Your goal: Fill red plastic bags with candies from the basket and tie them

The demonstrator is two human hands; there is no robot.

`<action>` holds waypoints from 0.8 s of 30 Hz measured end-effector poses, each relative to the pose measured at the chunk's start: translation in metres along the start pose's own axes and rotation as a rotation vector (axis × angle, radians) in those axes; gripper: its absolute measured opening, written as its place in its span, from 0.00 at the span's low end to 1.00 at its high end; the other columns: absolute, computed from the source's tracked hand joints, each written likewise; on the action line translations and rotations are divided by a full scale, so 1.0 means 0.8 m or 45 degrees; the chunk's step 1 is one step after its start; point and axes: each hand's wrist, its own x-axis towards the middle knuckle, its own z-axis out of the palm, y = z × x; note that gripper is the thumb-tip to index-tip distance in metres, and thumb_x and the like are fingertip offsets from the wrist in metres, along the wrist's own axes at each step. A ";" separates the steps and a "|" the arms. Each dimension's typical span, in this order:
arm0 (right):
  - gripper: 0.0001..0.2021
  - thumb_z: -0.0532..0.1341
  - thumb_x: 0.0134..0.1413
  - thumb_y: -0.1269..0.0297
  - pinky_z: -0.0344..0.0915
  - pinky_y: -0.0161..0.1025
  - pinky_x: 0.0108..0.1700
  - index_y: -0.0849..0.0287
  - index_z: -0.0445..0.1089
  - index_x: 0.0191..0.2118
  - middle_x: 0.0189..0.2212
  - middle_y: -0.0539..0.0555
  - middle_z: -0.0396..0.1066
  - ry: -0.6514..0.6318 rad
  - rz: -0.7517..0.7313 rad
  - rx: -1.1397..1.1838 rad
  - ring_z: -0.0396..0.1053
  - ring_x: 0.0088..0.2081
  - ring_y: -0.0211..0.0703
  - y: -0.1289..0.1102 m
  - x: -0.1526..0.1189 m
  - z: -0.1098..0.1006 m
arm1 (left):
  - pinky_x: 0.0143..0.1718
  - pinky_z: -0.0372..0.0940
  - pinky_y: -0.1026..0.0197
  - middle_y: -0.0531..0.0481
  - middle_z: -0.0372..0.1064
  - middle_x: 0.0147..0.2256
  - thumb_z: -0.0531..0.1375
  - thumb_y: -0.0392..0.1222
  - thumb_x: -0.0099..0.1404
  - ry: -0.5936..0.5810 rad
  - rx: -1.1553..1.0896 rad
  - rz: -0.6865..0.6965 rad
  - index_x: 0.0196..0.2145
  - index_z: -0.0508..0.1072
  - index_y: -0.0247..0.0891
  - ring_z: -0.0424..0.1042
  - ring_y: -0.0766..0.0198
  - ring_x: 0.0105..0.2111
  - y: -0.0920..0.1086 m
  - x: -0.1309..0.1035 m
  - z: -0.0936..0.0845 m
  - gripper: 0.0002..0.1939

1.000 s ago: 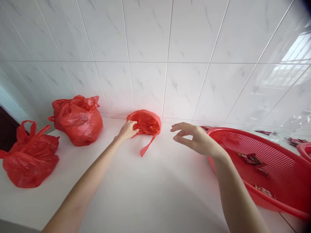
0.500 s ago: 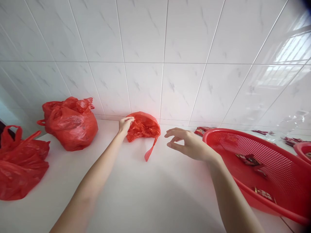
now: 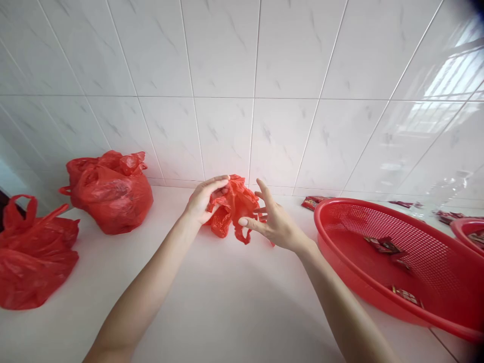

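Observation:
A crumpled red plastic bag (image 3: 242,201) is between my hands, near the foot of the tiled wall. My left hand (image 3: 207,198) is curled round the bag's left part, thumb below and fingers above. My right hand (image 3: 274,219) is at the bag's right side with its fingers spread and the thumb pointing left. Some of its fingertips are beside or partly behind the red plastic. One thin strip of the bag hangs down between the hands.
Two full red bags (image 3: 113,196) (image 3: 36,257) stand on the white counter (image 3: 212,307) at left. A large red basket (image 3: 378,282) with several wrapped packets is at right. Behind it are more packets (image 3: 312,202), a clear bottle (image 3: 448,191) and another red basket (image 3: 459,229).
The red bag has been bunched up and has shifted slightly right. My left hand has moved right with it. My right hand has moved left to the bag, its fingers spreading.

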 end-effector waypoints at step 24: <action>0.18 0.60 0.55 0.70 0.72 0.34 0.30 0.57 0.71 0.52 0.41 0.57 0.79 0.110 0.309 0.141 0.77 0.33 0.43 -0.007 -0.008 -0.042 | 0.59 0.63 0.46 0.51 0.52 0.66 0.59 0.59 0.65 -0.530 1.345 0.298 0.45 0.80 0.53 0.56 0.45 0.65 -0.033 -0.045 0.032 0.17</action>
